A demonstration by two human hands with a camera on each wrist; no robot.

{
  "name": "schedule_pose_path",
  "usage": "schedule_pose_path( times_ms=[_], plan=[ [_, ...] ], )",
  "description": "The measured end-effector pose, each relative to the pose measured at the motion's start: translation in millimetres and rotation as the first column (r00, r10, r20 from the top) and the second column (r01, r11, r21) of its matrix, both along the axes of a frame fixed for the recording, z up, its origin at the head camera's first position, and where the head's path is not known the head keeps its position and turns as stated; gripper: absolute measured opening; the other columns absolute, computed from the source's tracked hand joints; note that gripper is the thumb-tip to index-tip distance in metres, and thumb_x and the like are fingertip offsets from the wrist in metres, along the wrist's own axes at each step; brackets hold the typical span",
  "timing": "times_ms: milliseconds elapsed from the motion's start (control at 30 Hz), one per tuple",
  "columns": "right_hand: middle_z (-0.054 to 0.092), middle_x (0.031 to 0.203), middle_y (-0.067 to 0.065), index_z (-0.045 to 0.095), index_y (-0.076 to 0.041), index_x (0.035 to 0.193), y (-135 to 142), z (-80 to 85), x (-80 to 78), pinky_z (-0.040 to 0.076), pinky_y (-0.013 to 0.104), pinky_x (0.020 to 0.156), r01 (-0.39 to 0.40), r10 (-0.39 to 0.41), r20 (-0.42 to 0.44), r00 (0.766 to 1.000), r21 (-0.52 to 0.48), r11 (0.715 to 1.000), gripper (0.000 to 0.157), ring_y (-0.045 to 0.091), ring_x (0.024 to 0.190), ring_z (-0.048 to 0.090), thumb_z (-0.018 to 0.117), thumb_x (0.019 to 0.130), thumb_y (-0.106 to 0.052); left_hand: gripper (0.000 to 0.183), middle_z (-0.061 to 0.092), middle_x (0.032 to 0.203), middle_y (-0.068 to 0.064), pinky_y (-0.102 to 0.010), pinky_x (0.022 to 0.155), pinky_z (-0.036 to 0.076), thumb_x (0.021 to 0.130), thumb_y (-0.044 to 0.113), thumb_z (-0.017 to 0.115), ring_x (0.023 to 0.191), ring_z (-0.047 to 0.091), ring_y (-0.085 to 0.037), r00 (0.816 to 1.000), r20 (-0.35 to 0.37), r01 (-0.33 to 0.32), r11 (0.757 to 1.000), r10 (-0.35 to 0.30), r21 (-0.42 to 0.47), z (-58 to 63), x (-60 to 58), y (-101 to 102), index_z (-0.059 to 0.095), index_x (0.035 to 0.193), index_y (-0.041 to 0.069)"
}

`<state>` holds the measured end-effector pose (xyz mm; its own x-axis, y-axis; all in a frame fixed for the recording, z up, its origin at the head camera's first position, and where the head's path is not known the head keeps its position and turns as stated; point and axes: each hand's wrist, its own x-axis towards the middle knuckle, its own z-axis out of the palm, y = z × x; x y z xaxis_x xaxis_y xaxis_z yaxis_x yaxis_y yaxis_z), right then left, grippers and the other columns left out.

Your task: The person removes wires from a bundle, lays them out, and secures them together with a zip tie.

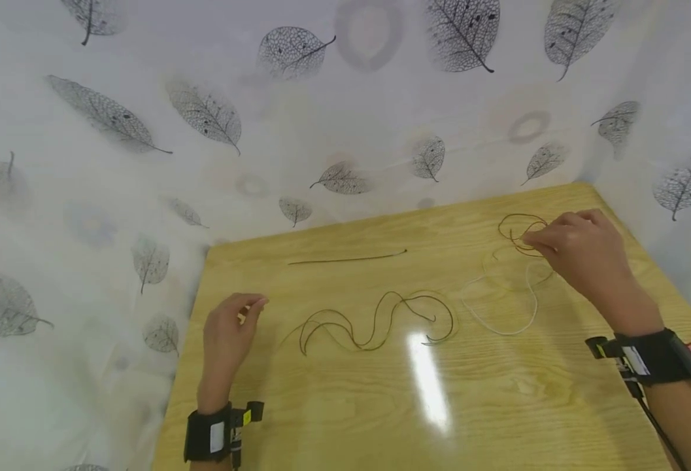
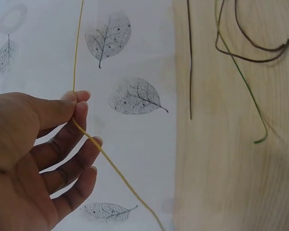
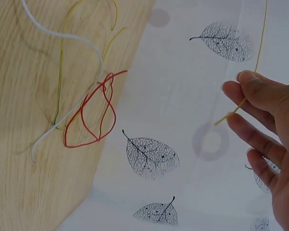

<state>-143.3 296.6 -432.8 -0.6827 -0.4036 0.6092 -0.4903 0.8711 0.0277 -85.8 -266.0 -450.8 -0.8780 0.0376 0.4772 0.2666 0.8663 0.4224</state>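
A thin yellow cord (image 2: 120,175) runs through my left hand (image 1: 227,340), pinched between thumb and index finger, with a length trailing below the other fingers. My right hand (image 1: 592,258), above the far right of the table, pinches a yellow cord (image 3: 261,38) close to its end; a short tip sticks out past the fingers. In the head view the cord hardly shows against the yellowish wood, so I cannot tell whether both hands hold one piece. Below my right hand lies a looped red cord (image 3: 82,115), beside a white cord (image 3: 62,35).
On the wooden table (image 1: 345,405), a wavy dark brown cord (image 1: 353,327) lies between the hands. Behind it is a straight dark cord (image 1: 345,260). A green-ended cord (image 2: 245,79) shows in the left wrist view. A leaf-patterned white sheet (image 1: 380,118) borders the table.
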Motion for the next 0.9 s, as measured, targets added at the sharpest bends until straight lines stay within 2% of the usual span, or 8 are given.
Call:
schedule_pose_path(
  times_ms=[200,367,467,533,667,700,833,900],
  plan=[
    [0.069,0.057,0.008,0.08,-0.007,0.089,-19,-17.9,11.6,0.048,0.048,0.068,-0.036,0.034,0.118,0.992,0.023,0.999,0.023,0.024,0.048,0.06,0.083,0.068,-0.014,0.01,0.074,0.085,-0.013,-0.039,0.05,0.051,0.086,0.009,0.074,0.062,0.065,-0.023,0.998,0.064,-0.01,1.0,0.01,0.01,-13.2,5.8,-13,0.077,0.092,0.001],
    [0.07,0.057,0.003,0.08,-0.01,0.089,-42,-28.3,16.9,0.051,0.049,0.068,-0.055,0.046,0.209,0.977,0.041,0.998,0.018,0.019,0.048,0.061,0.082,0.072,-0.015,0.01,0.074,0.089,-0.013,-0.039,0.052,0.051,0.088,0.008,0.072,0.062,0.065,-0.021,0.99,0.143,-0.016,1.0,0.014,0.015,-25.2,6.2,-19,0.075,0.095,0.002],
    [0.073,0.063,0.001,0.079,-0.012,0.093,-57,-36.3,19.4,0.052,0.048,0.068,-0.069,0.049,0.306,0.951,0.055,0.996,0.017,0.017,0.05,0.063,0.079,0.076,-0.016,0.012,0.074,0.094,-0.01,-0.036,0.055,0.05,0.091,0.012,0.07,0.066,0.064,-0.019,0.971,0.237,-0.028,1.0,0.025,0.011,-32.8,7.9,-21,0.075,0.099,0.005],
    [0.075,0.069,0.0,0.077,-0.013,0.095,-65,-41.3,21.5,0.052,0.049,0.07,-0.066,0.039,0.372,0.928,0.061,0.996,0.017,0.017,0.052,0.065,0.078,0.079,-0.017,0.013,0.074,0.097,-0.008,-0.034,0.056,0.05,0.092,0.016,0.069,0.069,0.064,-0.018,0.951,0.307,-0.036,0.999,0.032,0.008,-36.8,9.6,-20,0.074,0.102,0.008],
    [0.076,0.072,0.0,0.076,-0.014,0.099,-77,-49.1,27.2,0.053,0.045,0.062,-0.058,0.024,0.454,0.891,0.06,0.997,0.019,0.017,0.053,0.064,0.076,0.081,-0.018,0.016,0.073,0.098,-0.003,-0.035,0.059,0.05,0.093,0.021,0.068,0.074,0.064,-0.017,0.915,0.4,-0.053,0.999,0.05,-0.005,-42.9,11.3,-16,0.074,0.105,0.012],
    [0.076,0.072,0.0,0.076,-0.013,0.1,-80,-50.5,28.7,0.053,0.046,0.066,-0.058,0.025,0.467,0.884,0.057,0.997,0.02,0.017,0.055,0.065,0.076,0.081,-0.018,0.016,0.073,0.097,-0.003,-0.035,0.06,0.05,0.093,0.022,0.068,0.074,0.064,-0.017,0.91,0.411,-0.051,0.999,0.05,-0.007,-44.0,11.2,-15,0.074,0.105,0.013],
    [0.076,0.072,0.0,0.075,-0.013,0.102,-88,-54.9,33.7,0.051,0.037,0.052,-0.069,0.036,0.512,0.859,0.047,0.997,0.021,0.016,0.056,0.066,0.076,0.081,-0.018,0.016,0.074,0.094,-0.004,-0.039,0.062,0.053,0.091,0.019,0.07,0.075,0.066,-0.018,0.906,0.422,-0.025,0.999,0.031,-0.021,-47.8,10.5,-12,0.074,0.106,0.013],
    [0.075,0.073,0.0,0.075,-0.014,0.102,-91,-56.3,35.9,0.045,0.031,0.044,-0.072,0.038,0.538,0.842,0.042,0.997,0.022,0.014,0.053,0.063,0.076,0.081,-0.018,0.017,0.074,0.093,-0.005,-0.04,0.062,0.054,0.091,0.016,0.07,0.074,0.067,-0.02,0.906,0.423,-0.007,1.0,0.018,-0.027,-49.6,10.4,-10,0.073,0.107,0.012]
  ],
)
